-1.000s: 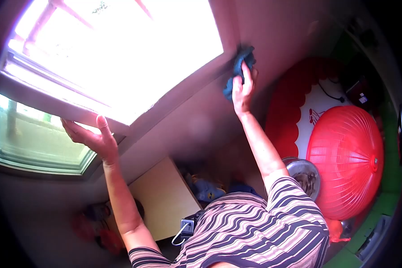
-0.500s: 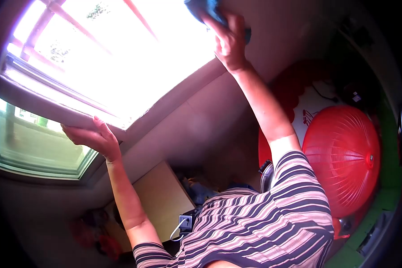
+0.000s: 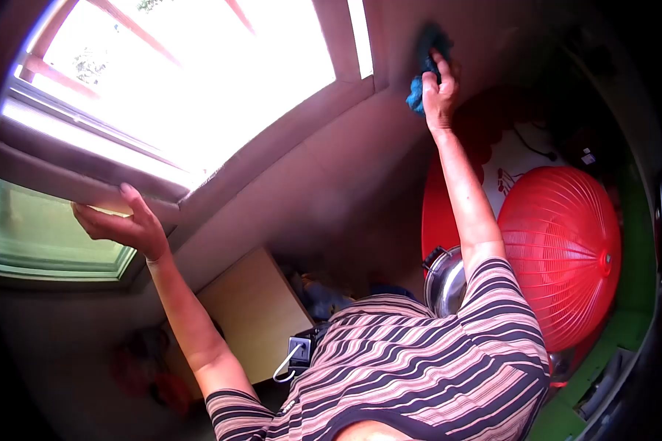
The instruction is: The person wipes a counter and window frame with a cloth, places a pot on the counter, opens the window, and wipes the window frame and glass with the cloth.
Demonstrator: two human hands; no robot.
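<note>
While the right hand [image 3: 441, 92] reaches high beside the window frame [image 3: 272, 140], its fingers are bent over a bunched blue cloth [image 3: 415, 95] that lies against the wall [image 3: 401, 37], a little beyond the frame's lower right corner. Part of the cloth shows below the thumb and a darker part above the fingertips; the rest is hidden by the hand. At the frame's lower left corner, the left hand [image 3: 125, 224] touches the bottom edge, its thumb spread wide from the fingers; how firmly it presses, I cannot tell. Just under that edge is a greenish pane [image 3: 59, 231]. Below the wall, a pale wooden board [image 3: 250, 298] sits between the left forearm and the striped shirt [image 3: 419, 353], and near its lower right corner is a dark box with a white cable [image 3: 279, 371]. Beyond the right arm, a red ribbed dome [image 3: 566, 257] stands near the edge of a red and white surface [image 3: 435, 209], with a round metal vessel [image 3: 441, 283] partly hidden by the sleeve.
</note>
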